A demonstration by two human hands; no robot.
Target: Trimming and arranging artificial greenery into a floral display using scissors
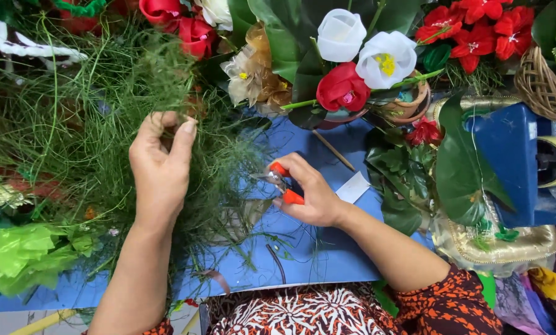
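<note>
My left hand (160,164) is closed around a bunch of thin, wispy green fern strands (98,118) that spread over the left of the blue work surface (315,248). My right hand (309,192) grips small cutters with orange handles (282,183), their metal jaws pointing left into the stems just right of my left hand. Both forearms reach in from the bottom edge.
Artificial flowers crowd the back: red roses (343,87), white blooms (386,59), red poinsettias (470,28). Large green leaves (461,167) and a blue tape dispenser (513,155) stand at right. Light green crepe (17,254) lies front left. A white card (353,187) lies beside my right hand.
</note>
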